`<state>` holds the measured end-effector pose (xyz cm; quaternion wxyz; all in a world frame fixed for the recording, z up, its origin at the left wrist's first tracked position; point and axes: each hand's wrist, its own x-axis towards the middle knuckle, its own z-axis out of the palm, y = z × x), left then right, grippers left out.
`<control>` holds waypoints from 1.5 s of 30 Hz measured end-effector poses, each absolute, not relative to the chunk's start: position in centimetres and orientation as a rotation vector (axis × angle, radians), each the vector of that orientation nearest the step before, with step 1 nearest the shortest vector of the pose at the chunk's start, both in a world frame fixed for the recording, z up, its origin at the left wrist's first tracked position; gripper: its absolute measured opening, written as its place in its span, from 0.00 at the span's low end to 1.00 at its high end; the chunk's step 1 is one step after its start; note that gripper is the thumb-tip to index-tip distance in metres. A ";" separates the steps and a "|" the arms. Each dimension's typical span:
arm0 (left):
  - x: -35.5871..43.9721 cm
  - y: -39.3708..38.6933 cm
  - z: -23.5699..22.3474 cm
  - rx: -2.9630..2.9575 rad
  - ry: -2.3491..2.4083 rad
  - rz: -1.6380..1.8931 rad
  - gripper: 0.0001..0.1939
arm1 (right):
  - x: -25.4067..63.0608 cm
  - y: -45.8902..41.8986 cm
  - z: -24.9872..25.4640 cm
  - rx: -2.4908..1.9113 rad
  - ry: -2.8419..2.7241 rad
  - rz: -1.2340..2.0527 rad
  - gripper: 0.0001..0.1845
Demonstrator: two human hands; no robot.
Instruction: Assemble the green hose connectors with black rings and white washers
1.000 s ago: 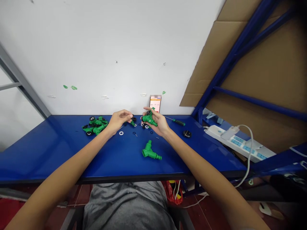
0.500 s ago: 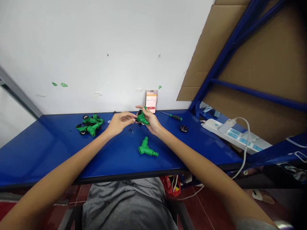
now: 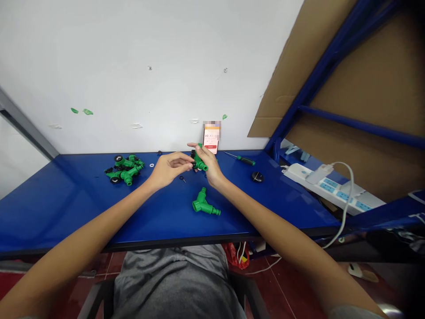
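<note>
The green plastic Y hose connector [image 3: 200, 162] is held in the air between your hands, above the far part of the blue bench [image 3: 66, 212] and just in front of a propped phone [image 3: 211, 138]. Its black end piece [image 3: 193, 154] faces your left hand.

Your right hand [image 3: 210, 167] has its fingers pressed together over the connector's body, pinching it. Your left hand [image 3: 168, 169] has its fingers curled close together, with the tips at the black end piece; you cannot tell from this view whether they grip it.

Keep the body firmly seated in your right hand and use only your left fingertips on the black end piece. Hold the connector over the bench so that any small part that slips lands within reach.

The connector's long axis appears to run from upper left to lower right, with the green spigot pointing right and toward you.

On the bench in front of your hands, a second Y connector [image 3: 204, 205] lies with its spigot pointing right. A small black ring [image 3: 182, 178] lies just below your left fingertips. To the left is a heap of green connectors [image 3: 124, 170]. To the right are a green-handled screwdriver [image 3: 246, 161], its shaft pointing toward your hands, and a round black cap [image 3: 257, 177].
</note>
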<state>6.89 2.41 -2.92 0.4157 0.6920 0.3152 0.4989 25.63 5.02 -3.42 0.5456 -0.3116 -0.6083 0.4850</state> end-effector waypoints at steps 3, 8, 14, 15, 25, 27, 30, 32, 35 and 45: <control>7.0 2.2 -2.8 1.720 0.779 1.265 0.19 | 25.7 4.8 -3.2 -0.746 -1.444 1.123 0.29; 7.1 2.1 -3.0 1.743 0.805 1.289 0.20 | 25.7 4.8 -3.2 -0.750 -1.450 1.102 0.29; 6.9 2.0 -2.7 1.995 0.784 1.363 0.12 | 25.6 4.6 -3.2 -0.770 -1.448 1.119 0.29; 6.9 1.9 -2.7 2.073 0.784 1.370 0.11 | 25.6 4.6 -3.3 -0.778 -1.450 1.124 0.29; 7.2 2.1 -4.1 2.163 0.748 1.432 0.08 | 25.4 4.3 -3.7 -0.820 -1.409 1.151 0.30; 7.4 2.0 -4.4 2.208 0.754 1.456 0.08 | 25.3 4.3 -3.9 -0.811 -1.393 1.178 0.30; 7.6 1.7 -4.4 2.282 0.780 1.524 0.07 | 25.0 4.4 -4.1 -0.777 -1.341 1.236 0.31; 7.6 1.6 -4.4 2.260 0.776 1.539 0.06 | 24.9 4.4 -4.1 -0.760 -1.320 1.270 0.31; 7.6 1.6 -4.4 2.141 0.740 1.508 0.06 | 24.8 4.4 -4.1 -0.753 -1.324 1.287 0.29; 7.9 2.3 -4.9 1.887 0.747 1.449 0.13 | 25.0 4.5 -4.2 -0.757 -1.345 1.226 0.28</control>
